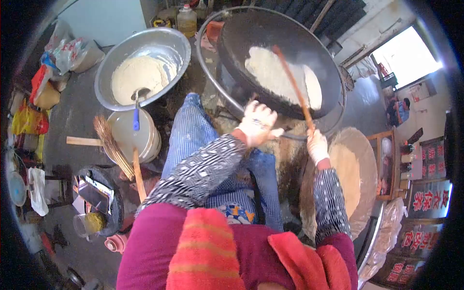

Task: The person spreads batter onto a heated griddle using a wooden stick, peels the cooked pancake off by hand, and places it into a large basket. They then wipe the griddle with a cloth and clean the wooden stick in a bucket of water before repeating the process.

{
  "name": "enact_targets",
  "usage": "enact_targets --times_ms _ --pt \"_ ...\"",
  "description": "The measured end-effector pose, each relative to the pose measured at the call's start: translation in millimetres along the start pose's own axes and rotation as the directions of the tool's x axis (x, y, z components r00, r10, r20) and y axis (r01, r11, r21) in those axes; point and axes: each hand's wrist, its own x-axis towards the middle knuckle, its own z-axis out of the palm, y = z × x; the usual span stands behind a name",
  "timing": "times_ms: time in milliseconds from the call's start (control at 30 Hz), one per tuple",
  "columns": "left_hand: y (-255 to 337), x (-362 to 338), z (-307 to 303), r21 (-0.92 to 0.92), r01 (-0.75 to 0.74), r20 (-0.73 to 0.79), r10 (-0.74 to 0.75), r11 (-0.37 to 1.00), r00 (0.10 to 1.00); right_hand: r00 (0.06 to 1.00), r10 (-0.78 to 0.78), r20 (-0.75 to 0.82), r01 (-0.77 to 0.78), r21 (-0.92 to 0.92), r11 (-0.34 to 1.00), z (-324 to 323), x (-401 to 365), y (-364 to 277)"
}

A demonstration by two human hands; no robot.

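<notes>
My right hand (317,145), gloved in white, is closed around the lower end of a long brown stick (294,84). The stick reaches up over a large dark round pan (237,36), its far end above a pale, spread sheet of batter (270,70). A folded or separate pale strip (313,89) lies at the sheet's right side. My left hand (258,123), also gloved, is near the pan's front rim with its thumb spread from the fingers; whether it touches anything is unclear.
Left of the pan, a metal basin (104,77) holds batter and a blue-handled ladle (136,118). Below it are a white bucket (155,140) and a brush (111,142). Flat pale rounds (345,179) lie at the right. A person (402,110) is far off at the right.
</notes>
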Motion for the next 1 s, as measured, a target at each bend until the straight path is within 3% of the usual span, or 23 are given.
enact_targets --times_ms 33,100,233,267,333,367,467,533,600,633,667,733,800,833,900,967,1000 --pt "21.1 4.1 5.9 0.063 0.09 0.382 -0.108 0.994 0.918 0.998 0.071 -0.004 -0.07 0.045 0.997 2.0 7.0 12.7" --pt "38.3 6.3 19.0 0.086 0.135 0.394 -0.158 0.987 0.905 0.983 0.182 -0.003 -0.181 0.067 0.981 -17.6 29.2 10.3" --pt "31.1 21.7 9.6 -0.001 0.174 0.53 -0.147 0.985 0.835 0.998 0.028 -0.055 -0.021 0.122 0.992 -20.2 27.1 -4.4" --pt "26.7 16.7 15.8 0.017 0.126 0.46 -0.119 0.992 0.88 1.0 0.026 0.013 -0.027 0.115 0.993 -17.7 15.3 -10.8" --pt "22.7 18.4 2.2 0.025 0.088 0.477 -0.089 0.996 0.875 0.998 0.047 0.028 -0.05 0.115 0.992 9.1 3.1 3.5" --pt "17.1 10.6 11.2 0.018 0.044 0.341 -0.047 0.999 0.939 0.991 0.125 -0.057 -0.117 0.119 0.986 16.1 11.5 22.7" --pt "6.3 9.4 13.8 0.087 0.013 0.355 -0.044 0.996 0.934 0.99 0.134 -0.034 -0.125 0.187 0.974 -3.7 26.1 27.8" --pt "-5.2 3.7 15.1 0.102 -0.058 0.265 0.029 0.993 0.964 0.993 0.095 -0.072 -0.08 0.192 0.978 -9.2 21.9 16.7" --pt "-11.3 1.2 8.1 0.124 -0.071 0.278 0.034 0.99 0.96 0.999 0.045 0.005 -0.045 0.079 0.996 -0.9 11.5 10.6" --pt "-17.1 1.1 7.6 0.116 -0.066 0.291 0.029 0.991 0.956 0.994 0.1 -0.044 -0.095 0.112 0.989 7.1 14.3 18.5" --pt "-22.6 -3.4 8.5 0.122 -0.087 0.2 0.062 0.989 0.978 0.989 0.137 -0.058 -0.129 0.132 0.983 12.9 21.7 27.8" --pt "-30.7 -4.3 1.1 0.139 -0.072 0.229 0.039 0.988 0.973 0.978 0.196 -0.071 -0.18 0.178 0.967 0.6 31.2 21.7" --pt "-38.8 -8.1 -4.0 0.142 -0.057 0.174 0.032 0.988 0.984 0.983 0.18 -0.035 -0.167 0.23 0.959 -20.4 22.3 4.2" --pt "-40.5 -8.4 -6.8 0.18 -0.015 0.206 -0.023 0.984 0.978 0.993 0.117 -0.025 -0.106 0.265 0.959 -20.3 13.9 2.6" --pt "-39.3 -4.5 -12.2 0.26 0.032 0.255 -0.101 0.965 0.962 0.997 -0.029 0.071 0.021 0.112 0.994 -25.2 -10.3 -8.0" --pt "-14.4 2.9 -17.9 0.29 0.089 0.374 -0.199 0.953 0.906 0.988 0.127 0.086 -0.139 0.152 0.979 -0.6 -4.9 15.4" --pt "7.1 15.4 -26.2 0.255 0.117 0.51 -0.237 0.96 0.827 0.975 0.205 0.083 -0.214 0.122 0.969 -6.1 4.4 22.7"
